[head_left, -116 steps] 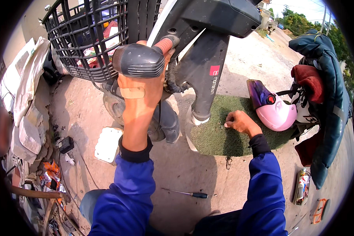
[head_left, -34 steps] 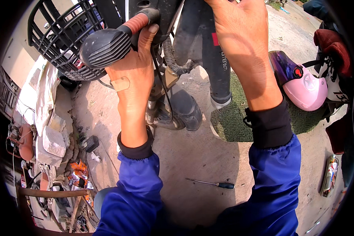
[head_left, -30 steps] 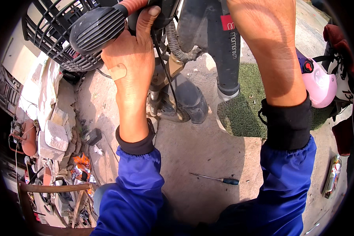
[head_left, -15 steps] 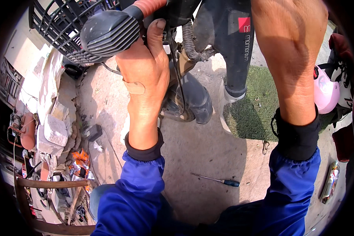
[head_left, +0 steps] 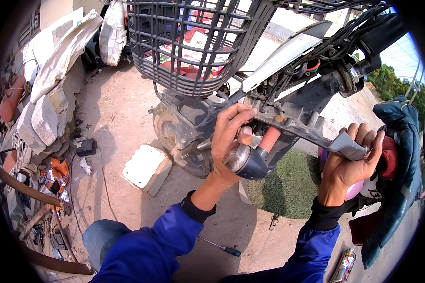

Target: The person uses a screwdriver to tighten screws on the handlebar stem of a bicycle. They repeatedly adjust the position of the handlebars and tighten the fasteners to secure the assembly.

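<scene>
Head view: right of centre, the left hand (head_left: 230,139) grips a plastic cover (head_left: 311,134) beside its lamp (head_left: 250,164), the right hand (head_left: 348,166) clamps its grey end (head_left: 348,145). Probably light, stiff and brittle; best held at both ends.

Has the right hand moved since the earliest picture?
Yes, rightward and higher in the view against the green mat: the right hand was over the mat, and now grips the grey end of the panel.
</scene>
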A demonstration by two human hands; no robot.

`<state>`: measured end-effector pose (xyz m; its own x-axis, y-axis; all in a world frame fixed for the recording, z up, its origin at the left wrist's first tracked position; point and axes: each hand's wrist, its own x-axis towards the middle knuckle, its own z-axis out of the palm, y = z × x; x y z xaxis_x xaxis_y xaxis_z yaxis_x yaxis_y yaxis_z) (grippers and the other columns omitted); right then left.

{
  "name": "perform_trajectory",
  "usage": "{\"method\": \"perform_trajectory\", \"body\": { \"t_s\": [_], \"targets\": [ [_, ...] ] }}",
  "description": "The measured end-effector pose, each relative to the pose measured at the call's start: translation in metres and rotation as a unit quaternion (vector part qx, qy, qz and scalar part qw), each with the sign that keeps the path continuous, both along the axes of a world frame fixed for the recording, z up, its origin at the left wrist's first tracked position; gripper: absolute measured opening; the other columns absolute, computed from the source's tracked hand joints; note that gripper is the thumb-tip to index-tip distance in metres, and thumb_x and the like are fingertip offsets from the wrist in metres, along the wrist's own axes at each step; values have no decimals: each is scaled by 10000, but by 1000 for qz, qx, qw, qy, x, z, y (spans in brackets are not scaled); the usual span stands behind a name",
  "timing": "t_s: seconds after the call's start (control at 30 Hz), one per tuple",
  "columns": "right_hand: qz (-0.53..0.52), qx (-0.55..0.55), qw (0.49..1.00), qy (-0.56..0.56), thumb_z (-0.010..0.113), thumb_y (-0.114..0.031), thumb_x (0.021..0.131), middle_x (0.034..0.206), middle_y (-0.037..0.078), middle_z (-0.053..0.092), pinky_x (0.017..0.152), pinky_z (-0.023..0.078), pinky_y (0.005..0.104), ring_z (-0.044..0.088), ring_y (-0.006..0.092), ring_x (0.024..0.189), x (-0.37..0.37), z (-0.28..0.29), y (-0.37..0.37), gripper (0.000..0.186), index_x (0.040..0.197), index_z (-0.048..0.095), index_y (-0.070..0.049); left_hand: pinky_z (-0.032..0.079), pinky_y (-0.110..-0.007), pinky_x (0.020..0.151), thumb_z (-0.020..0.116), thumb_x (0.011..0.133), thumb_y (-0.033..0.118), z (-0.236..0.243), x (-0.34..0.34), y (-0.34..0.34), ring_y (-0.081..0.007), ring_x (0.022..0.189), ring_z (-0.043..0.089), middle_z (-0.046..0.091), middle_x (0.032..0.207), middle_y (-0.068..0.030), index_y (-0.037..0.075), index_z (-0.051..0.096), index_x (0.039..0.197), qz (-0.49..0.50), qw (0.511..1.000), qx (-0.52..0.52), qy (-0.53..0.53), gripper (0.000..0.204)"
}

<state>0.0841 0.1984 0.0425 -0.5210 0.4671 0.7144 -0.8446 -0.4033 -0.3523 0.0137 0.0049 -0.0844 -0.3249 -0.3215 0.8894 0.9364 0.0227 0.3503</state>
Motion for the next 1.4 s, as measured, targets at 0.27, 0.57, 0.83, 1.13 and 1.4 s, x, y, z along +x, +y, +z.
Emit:
{"method": "perform_trajectory", "body": {
  "t_s": [0.27,0.57,0.83,1.13,1.4],
  "targets": [
    [16,91,996,-11,509,-295,1117,655,-14,271,511,225,306,229,117,551,-13,-3,19,486,699,302,-160,507,-382,1046,559,1022,-6,4,4,-13,-271,1195,648,685,1260,-183,-47,694,1239,-90,995,49,-21,259],
    [88,225,967,-85,527,-212,1096,733,4,283,617,256,327,280,128,642,-4,33,54,432,717,329,-150,498,-390,1097,540,1037,34,2,7,-14,-296,1291,646,661,1413,-218,-64,629,1379,-89,990,28,-104,367],
    [132,250,952,-118,563,-189,1089,712,-3,312,634,267,329,280,124,644,-8,54,77,466,678,346,-167,557,-329,981,538,1066,22,1,25,-2,-242,1143,689,665,1313,-207,-83,516,1478,-252,923,166,-237,426],
    [130,167,970,-119,582,-232,1092,689,-24,330,584,260,287,285,103,612,-33,32,80,448,683,412,-163,526,-504,875,559,955,-87,-2,7,-8,-476,1008,620,520,1226,-255,-2,486,1481,-136,968,-82,-193,538],
    [188,231,951,-77,491,-346,1137,701,26,427,529,366,317,364,146,514,-42,22,112,478,717,487,-117,528,-580,853,549,928,-64,5,0,-10,-494,1015,599,471,1194,-253,62,385,1569,-161,956,-112,-218,674]
  ]
}}
